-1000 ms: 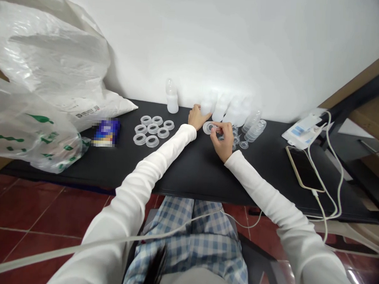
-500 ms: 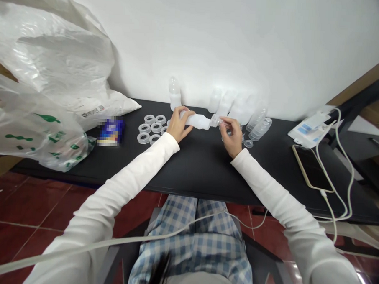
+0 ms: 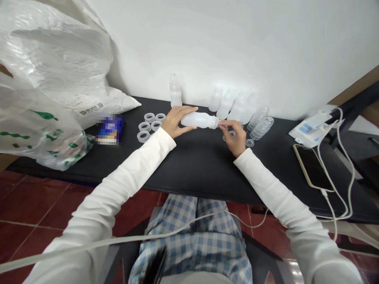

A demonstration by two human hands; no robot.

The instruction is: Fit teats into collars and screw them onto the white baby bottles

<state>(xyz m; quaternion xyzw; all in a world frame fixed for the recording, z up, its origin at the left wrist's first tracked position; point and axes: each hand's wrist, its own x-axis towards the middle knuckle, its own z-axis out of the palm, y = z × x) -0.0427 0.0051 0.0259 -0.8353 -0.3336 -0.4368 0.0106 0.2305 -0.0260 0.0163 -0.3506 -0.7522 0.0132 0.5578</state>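
Note:
A translucent white bottle (image 3: 199, 120) lies sideways in the air above the black table. Around its base end curls my left hand (image 3: 175, 121), thumb below and fingers above. At the other end, a clear ring collar (image 3: 214, 122) sits around the bottle's mouth. My right hand (image 3: 233, 134) pinches at that end with its fingertips; whether a smaller piece is between them I cannot tell. Left of my left hand, several clear rings (image 3: 143, 136) lie on the table. Small clear discs (image 3: 249, 142) are beside my right hand, partly hidden by it.
Against the wall stand a capped bottle (image 3: 175, 91) and several white bottles (image 3: 226, 104). Stacked clear domed covers (image 3: 261, 128) lean at their right. Plastic bags (image 3: 54, 69) and a blue packet (image 3: 110, 130) fill the left side. A phone (image 3: 312, 167) with cables lies right.
The ring collar, earlier apart from or just at the bottle's mouth, now sits over it. My left hand has shifted slightly left and its fingers have straightened along the bottle.

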